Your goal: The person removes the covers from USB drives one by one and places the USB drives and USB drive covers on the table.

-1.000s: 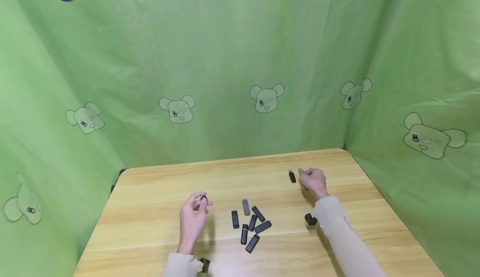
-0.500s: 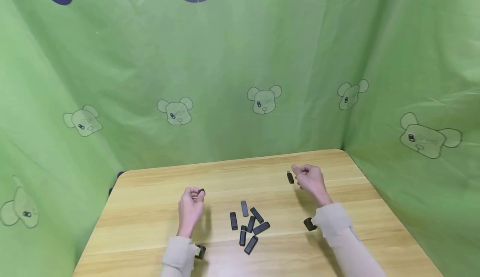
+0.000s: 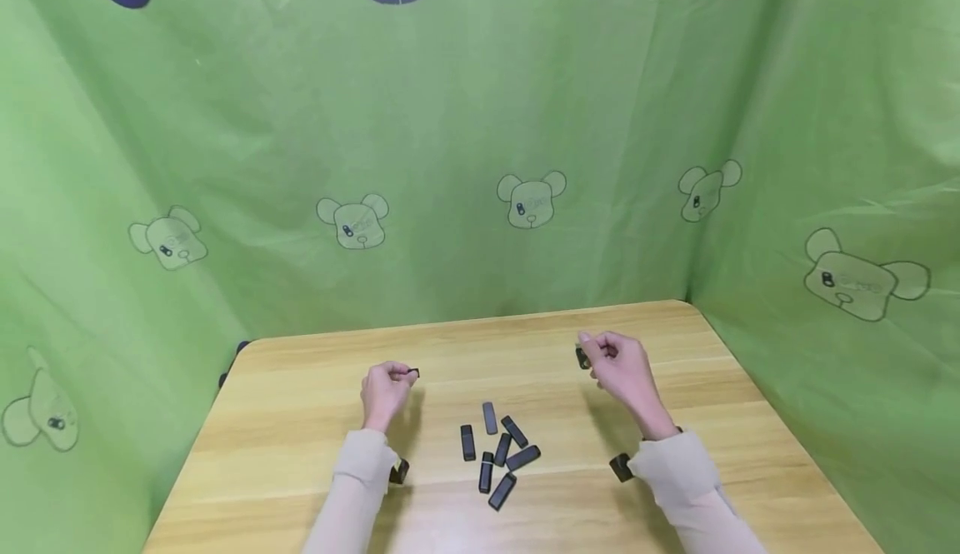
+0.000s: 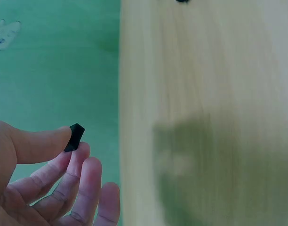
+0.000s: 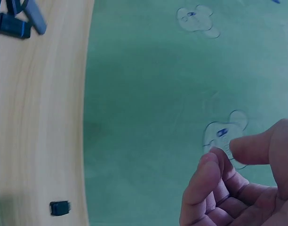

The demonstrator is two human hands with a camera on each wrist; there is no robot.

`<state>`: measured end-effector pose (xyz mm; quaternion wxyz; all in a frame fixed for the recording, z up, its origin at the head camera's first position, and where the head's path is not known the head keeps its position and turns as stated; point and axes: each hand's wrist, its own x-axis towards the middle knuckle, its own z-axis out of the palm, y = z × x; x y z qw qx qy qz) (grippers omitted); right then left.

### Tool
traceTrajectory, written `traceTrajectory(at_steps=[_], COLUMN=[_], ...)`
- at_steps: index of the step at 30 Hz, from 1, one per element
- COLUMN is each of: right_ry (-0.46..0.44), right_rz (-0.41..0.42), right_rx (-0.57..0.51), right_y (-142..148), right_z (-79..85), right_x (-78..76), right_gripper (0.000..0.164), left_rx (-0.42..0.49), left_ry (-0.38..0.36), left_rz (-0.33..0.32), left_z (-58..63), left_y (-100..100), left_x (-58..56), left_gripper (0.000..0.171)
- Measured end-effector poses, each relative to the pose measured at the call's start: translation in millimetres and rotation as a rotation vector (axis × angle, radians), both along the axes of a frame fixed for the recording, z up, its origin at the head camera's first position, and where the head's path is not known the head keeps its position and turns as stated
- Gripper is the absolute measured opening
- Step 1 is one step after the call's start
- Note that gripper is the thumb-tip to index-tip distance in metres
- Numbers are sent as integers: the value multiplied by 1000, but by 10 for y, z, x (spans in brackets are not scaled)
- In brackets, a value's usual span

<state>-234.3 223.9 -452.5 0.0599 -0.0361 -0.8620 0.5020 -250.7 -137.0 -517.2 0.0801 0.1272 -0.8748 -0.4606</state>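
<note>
My left hand (image 3: 385, 396) is raised over the left part of the table and pinches a small black cap (image 4: 75, 137) between thumb and fingertips; the other fingers spread behind it. My right hand (image 3: 620, 371) hovers over the far right of the table with loosely bent fingers. A gap shows between thumb and index finger in the right wrist view, and nothing is in it. Close by the right fingertips, an uncapped black USB stick (image 3: 582, 358) lies on the wood, partly covered by the thumb in the head view. In the right wrist view this USB stick (image 5: 60, 208) appears at lower left.
Several black USB sticks (image 3: 502, 447) lie loosely grouped in the middle of the wooden table (image 3: 300, 421), between my forearms. A green curtain (image 3: 442, 271) printed with bear heads hangs around the far and side edges. A dark wrist camera (image 3: 621, 466) sits at the right cuff.
My left hand has moved away from me with the black cap. My right hand has shifted slightly left, now overlapping the uncapped USB stick in the head view.
</note>
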Motion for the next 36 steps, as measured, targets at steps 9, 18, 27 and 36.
traceTrajectory(at_steps=[9, 18, 27, 36], right_ry=[11, 11, 28, 16], right_rz=[34, 63, 73, 65], right_rx=[-35, -49, -53, -62], right_y=[-73, -165, -178, -151], right_z=[103, 125, 180, 215], right_x=[241, 460, 676, 786], right_gripper=[38, 37, 39, 36], left_rx=[-10, -97, -177, -248], left_ry=[-143, -198, -216, -207], left_rz=[29, 25, 25, -55], left_z=[-112, -243, -361, -343], left_y=[-38, -42, -41, -45], left_x=[-261, -378, -449, -451], left_gripper=[13, 14, 16, 19])
